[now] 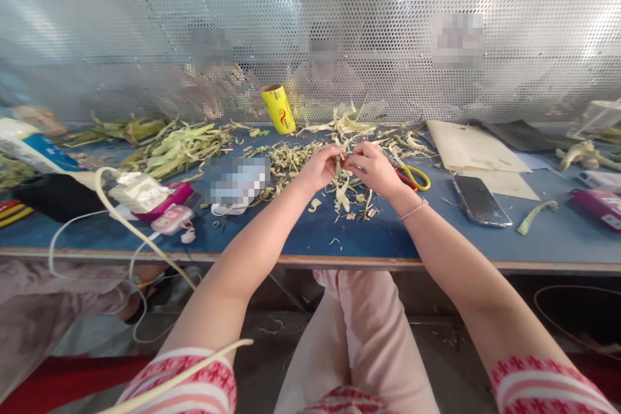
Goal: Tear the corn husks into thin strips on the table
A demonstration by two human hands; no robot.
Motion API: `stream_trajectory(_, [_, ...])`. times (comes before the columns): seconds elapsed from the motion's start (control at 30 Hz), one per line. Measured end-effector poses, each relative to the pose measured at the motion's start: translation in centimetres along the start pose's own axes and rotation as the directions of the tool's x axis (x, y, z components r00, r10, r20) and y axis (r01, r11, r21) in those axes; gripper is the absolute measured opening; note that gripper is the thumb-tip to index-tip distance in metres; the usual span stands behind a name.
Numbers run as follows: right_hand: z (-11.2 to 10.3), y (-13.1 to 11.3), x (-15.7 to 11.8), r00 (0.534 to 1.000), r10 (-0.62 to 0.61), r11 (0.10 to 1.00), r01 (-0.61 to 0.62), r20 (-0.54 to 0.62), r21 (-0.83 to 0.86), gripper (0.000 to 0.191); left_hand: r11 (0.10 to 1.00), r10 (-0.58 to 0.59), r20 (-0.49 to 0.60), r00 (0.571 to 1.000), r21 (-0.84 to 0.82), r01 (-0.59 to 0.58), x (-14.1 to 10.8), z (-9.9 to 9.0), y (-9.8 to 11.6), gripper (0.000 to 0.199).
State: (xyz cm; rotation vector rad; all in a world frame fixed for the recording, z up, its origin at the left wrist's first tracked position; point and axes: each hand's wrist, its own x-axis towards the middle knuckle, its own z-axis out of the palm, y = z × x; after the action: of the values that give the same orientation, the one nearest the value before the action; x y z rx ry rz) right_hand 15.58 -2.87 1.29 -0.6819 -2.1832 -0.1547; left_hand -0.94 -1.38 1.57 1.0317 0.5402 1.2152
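My left hand (323,167) and my right hand (372,167) meet fingertip to fingertip above the blue table. Between them is a pale green plant piece (339,158), pinched by the fingers of both. Below and around the hands lie small dry plant scraps (343,197). A heap of short pale stems (288,158) sits just left of my left hand. Scissors with red and yellow handles (416,178) lie beside my right hand, partly hidden by it.
A yellow roll (278,110) stands near the perforated metal screen (388,6). Long leaves (182,149), a blurred box (237,182), a power strip (162,200) with cables and a bottle (41,145) are left. Right are a phone (481,200) and paper sheets (473,147).
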Motion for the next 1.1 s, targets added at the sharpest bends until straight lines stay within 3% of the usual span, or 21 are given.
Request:
stream_trajectory(0.2, [-0.5, -0.4, 0.2, 0.991, 0.081, 0.982, -0.061, -0.106, 0.182, 0.011, 0.998, 0.035, -0.015, 0.999, 0.045, -0.034, -0.1, -0.1, 0.1, 0.012])
stream_trajectory(0.43, [-1.7, -0.1, 0.8, 0.933, 0.316, 0.890, -0.229, -0.171, 0.393, 0.006, 0.947, 0.027, 0.056, 0.998, 0.318, -0.043, -0.5, 0.4, -0.1, 0.023])
stream_trajectory(0.73, [-1.2, 0.7, 0.8, 0.852, 0.520, 0.701, -0.383, -0.063, 0.601, 0.009, 0.815, 0.051, 0.215, 0.975, 0.555, -0.165, -0.6, 0.2, -0.7, 0.023])
stream_trajectory(0.87, [-1.1, 0.9, 0.8, 0.770, 0.635, 0.509, -0.476, 0.060, 0.717, 0.018, 0.744, 0.088, 0.262, 0.961, 0.624, -0.238, -0.8, 0.2, -0.4, 0.024])
stream_trajectory(1.0, [-1.4, 0.6, 0.8, 0.695, 0.687, 0.341, -0.567, 0.213, 0.750, 0.025, 0.734, 0.149, 0.272, 0.951, 0.614, -0.291, -1.0, 0.4, -0.3, 0.022])
stream_trajectory(1.1, [-1.5, 0.5, 0.8, 0.656, 0.714, 0.285, -0.593, 0.246, 0.753, 0.022, 0.764, 0.215, 0.250, 0.944, 0.559, -0.322, -0.9, 0.4, -0.4, 0.020])
